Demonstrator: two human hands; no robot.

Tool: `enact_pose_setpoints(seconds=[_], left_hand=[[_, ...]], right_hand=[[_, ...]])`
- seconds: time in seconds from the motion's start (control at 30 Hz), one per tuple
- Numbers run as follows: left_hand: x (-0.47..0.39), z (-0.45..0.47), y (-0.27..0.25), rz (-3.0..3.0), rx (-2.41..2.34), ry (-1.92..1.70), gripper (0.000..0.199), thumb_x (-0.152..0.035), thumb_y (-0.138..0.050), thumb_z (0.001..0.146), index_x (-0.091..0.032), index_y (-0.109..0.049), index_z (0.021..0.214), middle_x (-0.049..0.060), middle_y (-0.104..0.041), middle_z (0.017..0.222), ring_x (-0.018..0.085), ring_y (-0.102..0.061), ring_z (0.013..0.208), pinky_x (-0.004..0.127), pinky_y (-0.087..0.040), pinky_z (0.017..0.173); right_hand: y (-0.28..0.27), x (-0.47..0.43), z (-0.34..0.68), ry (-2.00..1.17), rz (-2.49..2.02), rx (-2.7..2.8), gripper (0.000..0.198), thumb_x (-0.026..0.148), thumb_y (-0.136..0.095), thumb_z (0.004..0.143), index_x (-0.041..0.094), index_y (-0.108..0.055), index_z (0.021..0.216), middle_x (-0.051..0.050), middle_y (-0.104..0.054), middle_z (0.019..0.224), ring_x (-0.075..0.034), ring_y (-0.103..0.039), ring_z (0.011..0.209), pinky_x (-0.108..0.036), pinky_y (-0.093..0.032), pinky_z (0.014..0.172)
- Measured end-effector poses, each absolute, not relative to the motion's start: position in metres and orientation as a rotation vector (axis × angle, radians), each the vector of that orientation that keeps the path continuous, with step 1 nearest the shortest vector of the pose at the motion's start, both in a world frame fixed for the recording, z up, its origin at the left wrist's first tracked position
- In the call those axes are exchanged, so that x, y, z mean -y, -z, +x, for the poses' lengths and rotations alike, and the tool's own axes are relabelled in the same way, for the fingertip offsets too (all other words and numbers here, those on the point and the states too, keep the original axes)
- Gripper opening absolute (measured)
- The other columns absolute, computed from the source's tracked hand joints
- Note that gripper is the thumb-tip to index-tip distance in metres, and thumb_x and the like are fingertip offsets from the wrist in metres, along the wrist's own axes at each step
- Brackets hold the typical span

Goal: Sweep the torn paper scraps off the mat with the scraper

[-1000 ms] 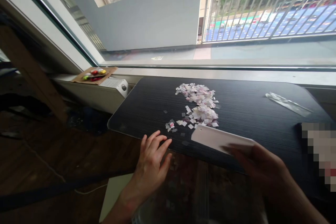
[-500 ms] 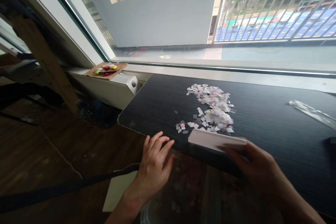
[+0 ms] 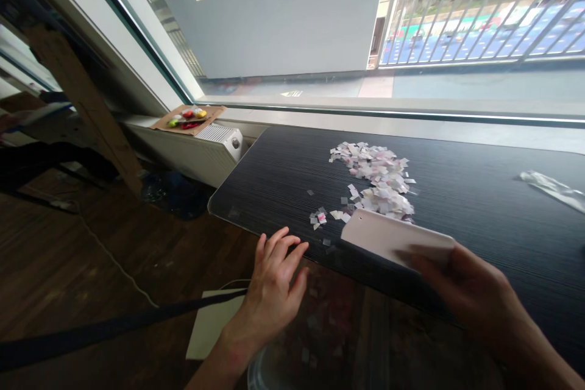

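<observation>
My right hand grips one end of a flat, pale pinkish-white scraper with a small hole near its far corner. The scraper is tilted above the front of the black table and hides part of the paper pile. Small white and pinkish paper scraps lie heaped behind it, with a smaller cluster to the left. My left hand is at the table's front edge, fingers spread, holding nothing. Below it, a clear tub shows part of its rim, with scattered scraps in the dark area beside it.
A crumpled clear plastic strip lies at the table's right. Left of the table, a radiator bears cardboard with colourful small items. A dark strap crosses the lower left, over a pale sheet. A person's dark-clothed leg shows far left.
The scraper has lifted and tilted, its broad face now showing more, and shifted right with my right hand. My left hand stays by the edge. The whole view has shifted slightly.
</observation>
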State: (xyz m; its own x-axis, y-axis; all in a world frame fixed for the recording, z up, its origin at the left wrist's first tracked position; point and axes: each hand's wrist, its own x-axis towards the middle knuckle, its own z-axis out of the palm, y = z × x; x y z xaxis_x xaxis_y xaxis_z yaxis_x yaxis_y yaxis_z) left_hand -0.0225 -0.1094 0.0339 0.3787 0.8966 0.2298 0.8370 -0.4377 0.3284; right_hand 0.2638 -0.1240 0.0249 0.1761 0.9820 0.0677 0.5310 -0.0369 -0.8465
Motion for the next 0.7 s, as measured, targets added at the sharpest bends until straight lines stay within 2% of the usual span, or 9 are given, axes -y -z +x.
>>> enact_pose_setpoints(seconds=[0.17, 0.4, 0.57, 0.7], left_hand=[[0.11, -0.02, -0.036, 2.48, -1.569, -0.56, 0.036, -0.013, -0.048, 0.087, -0.021, -0.059, 0.12, 0.009, -0.06, 0.12, 0.028, -0.044, 0.13, 0.061, -0.028, 0.111], [0.11, -0.02, -0.035, 2.467, -1.564, -0.554, 0.035, -0.014, -0.049, 0.087, -0.022, -0.058, 0.12, 0.009, -0.06, 0.12, 0.028, -0.044, 0.13, 0.06, -0.028, 0.111], [0.111, -0.02, -0.035, 2.468, -1.557, -0.559, 0.036, -0.013, -0.049, 0.087, -0.021, -0.058, 0.121, 0.009, -0.059, 0.12, 0.028, -0.044, 0.129, 0.061, -0.027, 0.112], [0.111, -0.021, -0.034, 2.472, -1.552, -0.56, 0.035, -0.013, -0.048, 0.087, -0.02, -0.058, 0.12, 0.009, -0.059, 0.12, 0.028, -0.043, 0.13, 0.061, -0.027, 0.111]], right_hand=[[-0.02, 0.127, 0.262, -0.881, -1.616, 1.475, 0.029, 0.046, -0.064, 0.078, 0.023, -0.073, 0.092, -0.004, -0.077, 0.083, -0.024, -0.071, 0.072, -0.031, -0.057, 0.066], [-0.016, 0.13, 0.261, -0.952, -1.622, 1.31, 0.036, 0.052, -0.066, 0.076, 0.021, -0.072, 0.094, -0.005, -0.078, 0.086, -0.024, -0.071, 0.074, -0.03, -0.058, 0.066], [-0.017, 0.127, 0.257, -1.07, -1.574, 1.411, 0.033, 0.046, -0.067, 0.078, 0.02, -0.071, 0.097, -0.005, -0.078, 0.089, -0.024, -0.072, 0.076, -0.028, -0.059, 0.067], [-0.019, 0.127, 0.251, -1.042, -1.561, 1.414, 0.03, 0.042, -0.067, 0.078, 0.019, -0.071, 0.096, -0.005, -0.078, 0.086, -0.023, -0.072, 0.073, -0.027, -0.059, 0.065]])
